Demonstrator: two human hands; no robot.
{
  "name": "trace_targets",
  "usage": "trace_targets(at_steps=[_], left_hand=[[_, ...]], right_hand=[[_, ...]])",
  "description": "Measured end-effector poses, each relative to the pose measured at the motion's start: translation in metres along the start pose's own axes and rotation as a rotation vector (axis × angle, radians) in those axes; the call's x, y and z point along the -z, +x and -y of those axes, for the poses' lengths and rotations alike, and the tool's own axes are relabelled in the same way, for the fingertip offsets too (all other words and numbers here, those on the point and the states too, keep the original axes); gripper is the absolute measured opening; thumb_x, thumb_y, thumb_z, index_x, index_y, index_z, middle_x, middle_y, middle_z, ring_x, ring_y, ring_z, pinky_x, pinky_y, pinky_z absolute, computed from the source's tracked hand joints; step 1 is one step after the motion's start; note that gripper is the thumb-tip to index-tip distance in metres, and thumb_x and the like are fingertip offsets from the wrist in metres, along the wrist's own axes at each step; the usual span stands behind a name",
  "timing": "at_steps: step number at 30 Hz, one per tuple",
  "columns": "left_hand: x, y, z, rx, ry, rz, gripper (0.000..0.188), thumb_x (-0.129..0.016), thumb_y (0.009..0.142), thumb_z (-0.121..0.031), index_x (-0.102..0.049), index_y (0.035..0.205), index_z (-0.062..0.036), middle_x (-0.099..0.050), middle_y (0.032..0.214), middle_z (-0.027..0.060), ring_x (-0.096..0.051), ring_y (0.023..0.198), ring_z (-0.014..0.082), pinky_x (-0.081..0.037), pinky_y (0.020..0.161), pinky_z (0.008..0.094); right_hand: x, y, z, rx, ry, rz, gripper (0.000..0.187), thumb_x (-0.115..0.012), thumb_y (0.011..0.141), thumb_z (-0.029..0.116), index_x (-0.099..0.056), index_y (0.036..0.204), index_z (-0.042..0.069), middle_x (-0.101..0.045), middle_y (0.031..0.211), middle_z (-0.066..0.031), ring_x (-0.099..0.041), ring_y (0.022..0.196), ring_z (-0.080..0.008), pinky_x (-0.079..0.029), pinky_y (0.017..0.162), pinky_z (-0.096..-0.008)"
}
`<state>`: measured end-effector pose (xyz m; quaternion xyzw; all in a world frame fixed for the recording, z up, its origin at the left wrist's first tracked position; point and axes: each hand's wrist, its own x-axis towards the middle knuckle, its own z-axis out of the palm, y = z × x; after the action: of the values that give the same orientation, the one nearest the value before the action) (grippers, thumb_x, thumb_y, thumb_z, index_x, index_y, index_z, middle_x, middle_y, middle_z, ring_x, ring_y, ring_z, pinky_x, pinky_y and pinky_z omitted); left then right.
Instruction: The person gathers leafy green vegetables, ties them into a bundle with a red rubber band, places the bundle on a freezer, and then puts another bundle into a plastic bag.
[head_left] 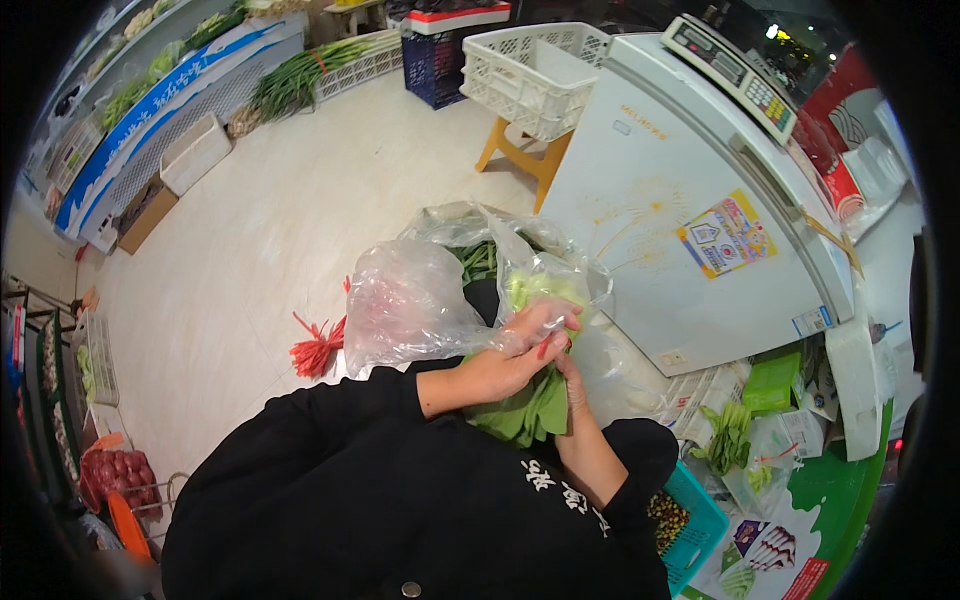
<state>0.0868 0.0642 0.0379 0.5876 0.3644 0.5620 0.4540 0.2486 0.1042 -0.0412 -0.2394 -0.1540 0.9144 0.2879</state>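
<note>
A bunch of leafy greens (530,410) is between my two hands in front of my body, its leaves toward me and its pale stalks away. My left hand (503,368) is closed around the bunch, and a short bit of red tie shows by the fingers. My right hand (574,395) grips the same bunch from the right side. Just beyond the hands stands a clear plastic bag (590,270) with green vegetables inside. Another clear bag (400,305), puffed up, sits to the left, and a bundle of red ties (318,350) hangs beside it.
At the right a white fridge (640,190) carries a scale (735,75). A white crate (540,75) rests on a yellow stool (530,155). Near my right elbow is a teal basket (700,535). Vegetable shelves (180,85) line the far left.
</note>
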Motion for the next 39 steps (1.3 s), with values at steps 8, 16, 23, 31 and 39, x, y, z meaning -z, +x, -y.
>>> trace_targets(at_steps=[8,16,23,31,39], left_hand=[[0.043,0.061,-0.1,0.189,0.1,0.436,0.013,-0.051,0.104,-0.012,-0.056,0.114,-0.0049,-0.064,0.104,0.001,-0.06,0.092,0.0093,-0.049,0.081,0.0254],[-0.005,0.085,-0.109,-0.126,0.772,0.756,0.028,-0.056,0.092,0.0,-0.06,0.118,-0.0057,-0.07,0.098,0.0147,-0.069,0.087,0.0312,-0.054,0.079,0.038],[-0.011,0.049,-0.143,0.027,0.824,1.068,0.026,-0.057,0.092,-0.004,-0.058,0.117,-0.0069,-0.07,0.097,0.0129,-0.069,0.087,0.034,-0.053,0.073,0.0411],[0.0,0.021,-0.147,-0.017,0.391,0.734,0.037,-0.056,0.095,0.004,-0.056,0.13,-0.0056,-0.069,0.109,0.0124,-0.072,0.092,0.026,-0.055,0.083,0.0356],[-0.006,0.019,-0.148,-0.456,0.694,0.627,0.032,-0.064,0.077,0.008,-0.06,0.105,-0.0066,-0.057,0.117,0.01,-0.063,0.101,0.0308,-0.053,0.079,0.0377]], right_hand=[[-0.03,-0.039,0.027,0.194,-0.013,0.267,0.066,-0.061,0.091,0.04,-0.047,0.142,0.001,-0.061,0.131,-0.0173,-0.063,0.117,-0.0291,-0.053,0.101,-0.0439],[-0.037,-0.046,0.036,0.185,-0.077,-0.028,0.068,-0.074,0.083,0.037,-0.054,0.136,0.001,-0.064,0.124,-0.0141,-0.066,0.107,-0.0255,-0.055,0.096,-0.0414],[-0.044,-0.072,0.055,0.175,-0.105,0.32,0.078,-0.07,0.079,0.04,-0.049,0.14,-0.004,-0.063,0.125,-0.0217,-0.067,0.106,-0.029,-0.057,0.092,-0.0416],[-0.052,-0.073,0.052,0.173,-0.102,0.193,0.074,-0.076,0.077,0.033,-0.052,0.138,-0.003,-0.062,0.13,-0.0181,-0.065,0.114,-0.0279,-0.053,0.101,-0.0416],[-0.049,-0.077,0.043,0.151,-0.15,0.18,0.074,-0.072,0.08,0.036,-0.051,0.139,-0.003,-0.061,0.133,-0.0158,-0.064,0.115,-0.027,-0.051,0.102,-0.0385]])
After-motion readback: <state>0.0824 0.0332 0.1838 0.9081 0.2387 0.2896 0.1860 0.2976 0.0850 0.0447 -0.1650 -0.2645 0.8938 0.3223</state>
